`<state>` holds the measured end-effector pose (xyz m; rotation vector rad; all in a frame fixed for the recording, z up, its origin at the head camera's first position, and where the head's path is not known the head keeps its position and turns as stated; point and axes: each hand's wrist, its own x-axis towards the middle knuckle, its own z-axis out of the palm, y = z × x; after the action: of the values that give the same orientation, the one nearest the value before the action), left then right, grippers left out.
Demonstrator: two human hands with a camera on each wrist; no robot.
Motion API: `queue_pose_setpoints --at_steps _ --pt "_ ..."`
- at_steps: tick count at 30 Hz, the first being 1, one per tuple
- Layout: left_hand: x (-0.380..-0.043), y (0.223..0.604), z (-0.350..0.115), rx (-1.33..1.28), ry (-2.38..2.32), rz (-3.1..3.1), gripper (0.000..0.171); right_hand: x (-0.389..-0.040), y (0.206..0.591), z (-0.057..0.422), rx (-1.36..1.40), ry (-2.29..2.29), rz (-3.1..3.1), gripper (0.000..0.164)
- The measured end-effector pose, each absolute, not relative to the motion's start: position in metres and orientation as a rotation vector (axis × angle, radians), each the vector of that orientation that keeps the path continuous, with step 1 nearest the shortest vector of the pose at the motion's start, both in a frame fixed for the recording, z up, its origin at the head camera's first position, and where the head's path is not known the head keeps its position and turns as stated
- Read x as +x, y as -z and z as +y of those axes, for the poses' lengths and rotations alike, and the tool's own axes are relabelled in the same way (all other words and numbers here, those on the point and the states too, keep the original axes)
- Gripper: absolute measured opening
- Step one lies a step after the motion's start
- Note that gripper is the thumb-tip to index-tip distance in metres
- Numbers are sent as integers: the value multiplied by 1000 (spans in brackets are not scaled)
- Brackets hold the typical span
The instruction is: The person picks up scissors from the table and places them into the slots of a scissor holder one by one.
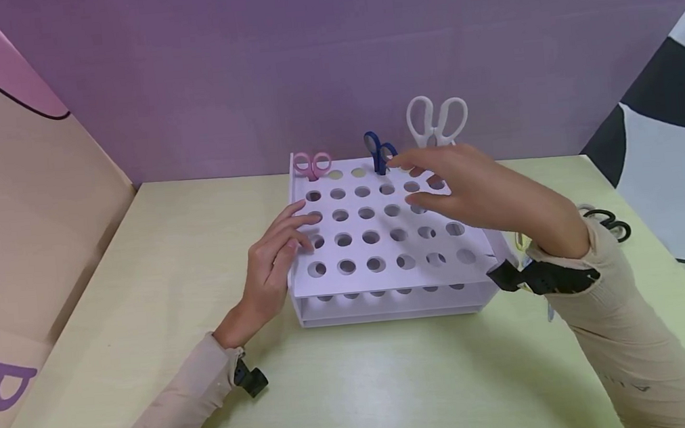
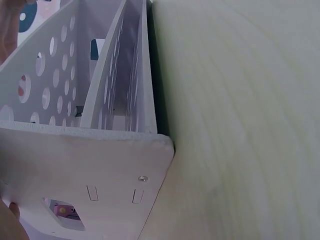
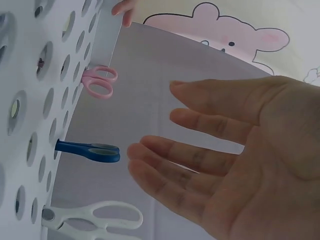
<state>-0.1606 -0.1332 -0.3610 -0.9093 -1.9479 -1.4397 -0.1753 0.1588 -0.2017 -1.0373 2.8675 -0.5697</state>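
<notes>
A white rack point(image 1: 360, 280) with rows of round holes stands on the table. My left hand point(image 1: 268, 268) rests on its left edge, fingers laid over the top panel. Above the rack's right half, my right hand point(image 1: 468, 186) is spread and holds nothing. Its fingertips are near the blue scissors point(image 3: 87, 150), which sit handles-up in a back-row hole; a small gap shows in the right wrist view. Pink scissors point(image 1: 313, 170) occupy the back-left hole. Larger white scissors point(image 1: 430, 135) stand at the back right, partly hidden by the right hand in the head view.
Black-handled scissors point(image 1: 615, 224) lie right of the rack, partly behind the right forearm. Yellow handles point(image 1: 519, 241) show beside the rack, mostly covered by the forearm. A purple wall panel point(image 1: 215, 82) rises behind the table.
</notes>
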Motion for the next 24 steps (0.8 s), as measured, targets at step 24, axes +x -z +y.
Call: queue_pose_setpoints --at_steps 24 --pt "-158 360 -134 -896 1441 -1956 31 -139 224 215 -828 756 3156 44"
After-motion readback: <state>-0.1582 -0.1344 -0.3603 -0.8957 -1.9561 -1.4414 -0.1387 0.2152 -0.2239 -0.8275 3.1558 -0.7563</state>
